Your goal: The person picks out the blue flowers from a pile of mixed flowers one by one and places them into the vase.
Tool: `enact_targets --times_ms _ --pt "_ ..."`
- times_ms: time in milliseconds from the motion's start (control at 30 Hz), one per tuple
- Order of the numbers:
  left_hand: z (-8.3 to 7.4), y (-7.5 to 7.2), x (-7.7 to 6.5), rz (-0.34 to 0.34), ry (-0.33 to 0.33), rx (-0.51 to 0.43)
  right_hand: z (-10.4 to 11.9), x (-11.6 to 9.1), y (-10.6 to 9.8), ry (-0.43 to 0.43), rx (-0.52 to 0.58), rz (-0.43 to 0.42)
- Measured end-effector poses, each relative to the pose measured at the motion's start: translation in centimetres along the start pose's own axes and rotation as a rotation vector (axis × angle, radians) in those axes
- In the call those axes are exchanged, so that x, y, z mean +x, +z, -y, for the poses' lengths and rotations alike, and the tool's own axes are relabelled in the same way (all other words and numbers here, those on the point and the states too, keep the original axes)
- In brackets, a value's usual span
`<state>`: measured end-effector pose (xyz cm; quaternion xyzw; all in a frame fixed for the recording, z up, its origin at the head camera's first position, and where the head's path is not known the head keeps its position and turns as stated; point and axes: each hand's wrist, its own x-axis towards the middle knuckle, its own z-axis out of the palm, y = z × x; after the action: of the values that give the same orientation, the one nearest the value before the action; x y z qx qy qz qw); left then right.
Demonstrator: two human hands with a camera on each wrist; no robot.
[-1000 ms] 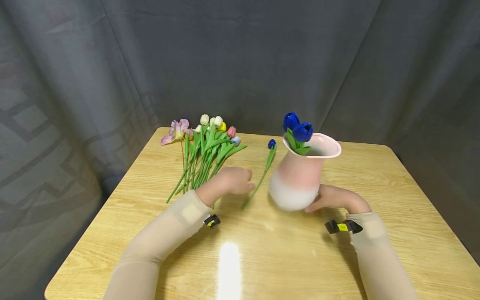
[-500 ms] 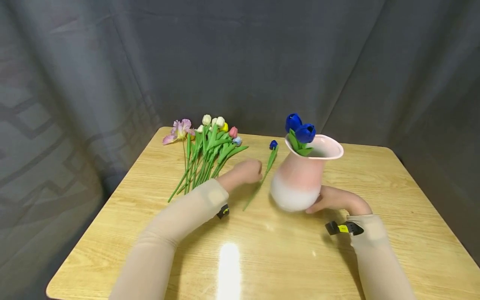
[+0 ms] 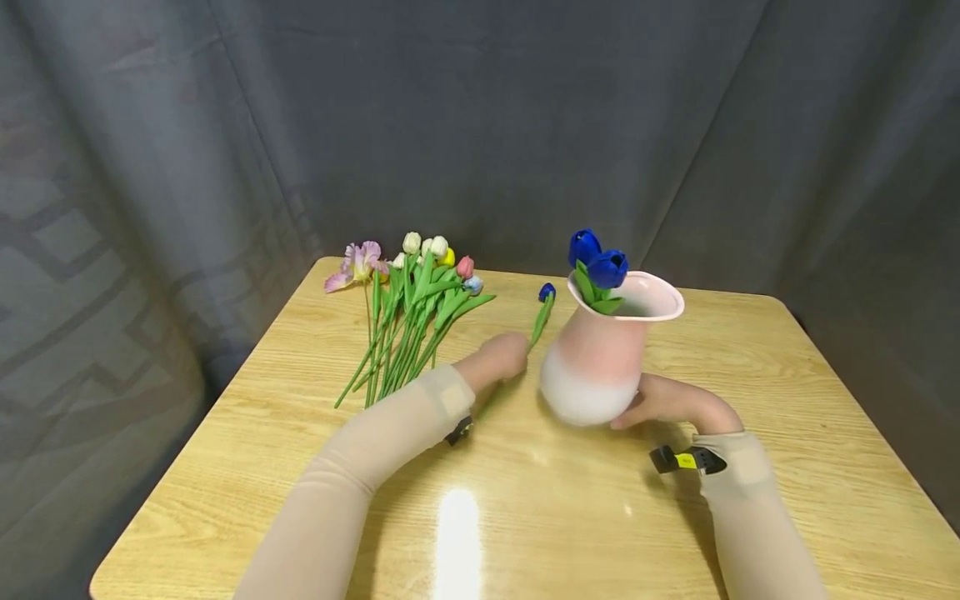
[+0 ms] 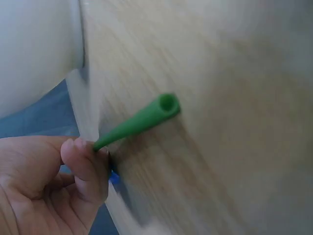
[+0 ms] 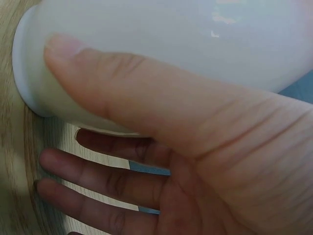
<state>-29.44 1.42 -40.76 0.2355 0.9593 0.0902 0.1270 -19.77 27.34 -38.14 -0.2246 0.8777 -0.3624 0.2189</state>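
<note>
My left hand [image 3: 506, 357] pinches the green stem of a blue tulip [image 3: 547, 292] low over the table. In the left wrist view, the hollow end of the stem [image 4: 137, 122] sticks out past the thumb and fingertips of the hand [image 4: 73, 181]. At the lower right side of the pink and white vase [image 3: 596, 358], my right hand [image 3: 678, 402] rests against it. The right wrist view has the thumb [image 5: 112, 88] lying along the white vase wall [image 5: 171, 34], the other fingers stretched out. Two blue tulips [image 3: 597, 260] stand in the vase.
A bunch of artificial tulips [image 3: 420, 308], white, yellow, pink and pale blue, lies on the table's left. Beside it is a purple-pink ruffled flower [image 3: 356, 264]. A dark grey curtain [image 3: 495, 133] hangs behind the wooden table [image 3: 540, 517].
My left hand has moved right to the lying blue tulip, and its fingers have closed on the stem. The right hand and the vase have stayed in place.
</note>
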Motion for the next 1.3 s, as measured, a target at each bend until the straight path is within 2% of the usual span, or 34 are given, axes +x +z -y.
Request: enact_targets --times_ms 100,233,367,500,600,733,867,967,1067,1167,1300 --pt "0.5 -0.2 -0.3 -0.001 0.004 -0.033 -0.1 0.1 0.1 0.007 -0.005 -0.008" --pt "1.2 -1.0 -1.2 -0.075 -0.001 -0.110 -0.3 0.1 0.2 0.023 -0.009 -0.017" --pt "2.0 -2.5 -2.8 -0.215 0.014 -0.233 -0.2 0.1 0.2 0.022 -0.012 -0.017" --pt "2.6 -4.4 -5.3 -0.434 0.070 -0.319 0.1 -0.1 0.1 0.009 -0.012 -0.010" --pt "3.0 -5.7 -7.6 -0.623 0.175 -0.368 0.2 -0.1 0.1 0.008 -0.009 -0.008" --pt "3.1 -7.0 -10.3 -0.850 0.390 -0.400 0.1 -0.1 0.1 0.004 -0.007 -0.006" --pt "2.7 -7.7 -12.3 -1.003 0.596 -0.391 0.1 -0.1 0.0 -0.007 -0.001 -0.002" --pt "2.2 -7.5 -13.2 -1.059 0.714 -0.377 0.0 -0.1 0.0 -0.013 0.007 -0.001" --pt "1.8 -7.0 -13.6 -1.070 0.822 -0.348 0.0 -0.1 -0.1 -0.014 0.009 -0.001" --pt "1.5 -6.3 -13.4 -1.052 0.905 -0.290 0.1 -0.1 -0.1 -0.006 0.001 -0.003" --pt "1.6 -5.4 -12.9 -0.970 0.963 -0.234 0.6 -0.5 -0.3 0.008 0.019 -0.001"
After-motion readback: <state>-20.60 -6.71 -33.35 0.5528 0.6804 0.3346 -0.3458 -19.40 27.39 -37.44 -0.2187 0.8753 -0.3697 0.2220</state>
